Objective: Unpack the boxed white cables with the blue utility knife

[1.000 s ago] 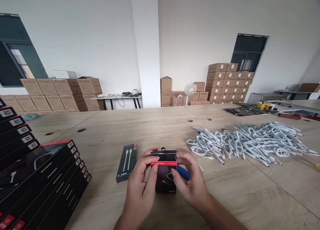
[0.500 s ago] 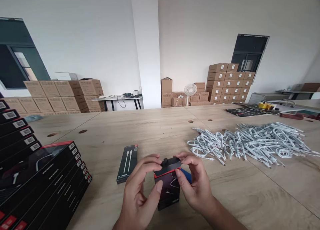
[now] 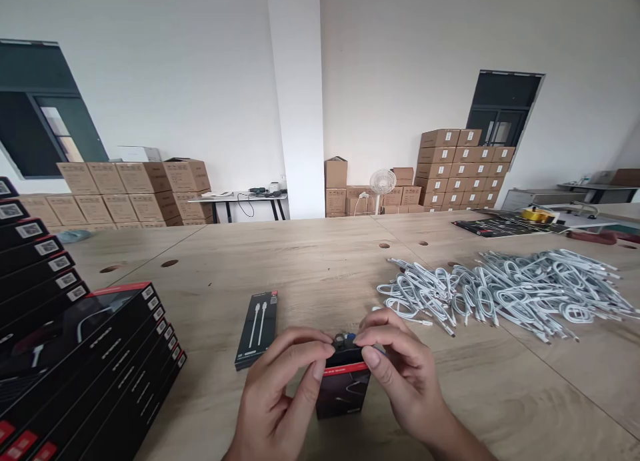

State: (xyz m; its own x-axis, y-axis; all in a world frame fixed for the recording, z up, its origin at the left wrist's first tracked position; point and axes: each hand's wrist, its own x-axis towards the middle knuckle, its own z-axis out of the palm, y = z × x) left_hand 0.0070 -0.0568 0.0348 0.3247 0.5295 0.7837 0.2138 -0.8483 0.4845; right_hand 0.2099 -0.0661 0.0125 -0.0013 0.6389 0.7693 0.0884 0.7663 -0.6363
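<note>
A small black box (image 3: 343,395) with a red band near its top and a printed picture of a white cable stands upright on the wooden table. My left hand (image 3: 285,384) has thumb and fingertips closed at the box's top left corner. At the top right corner, my right hand (image 3: 403,374) pinches the edge between thumb and fingers. The black top flap shows between both hands, and a bit of something blue (image 3: 350,337) peeks out behind it. Left of the box lies a flat black cable package (image 3: 257,329) with two white cables pictured on it.
Stacked black boxes (image 3: 125,354) rise at the left. A pile of coiled white cables (image 3: 525,291) spreads over the right of the table (image 3: 300,247). Farther right lie black printed sheets (image 3: 493,224) and a yellow tape roll (image 3: 537,215). Cartons (image 3: 455,164) and a fan (image 3: 383,182) stand beyond.
My left thumb and fingers have come together at the box's top left corner. The flap on top has tilted up, and the view has shifted slightly.
</note>
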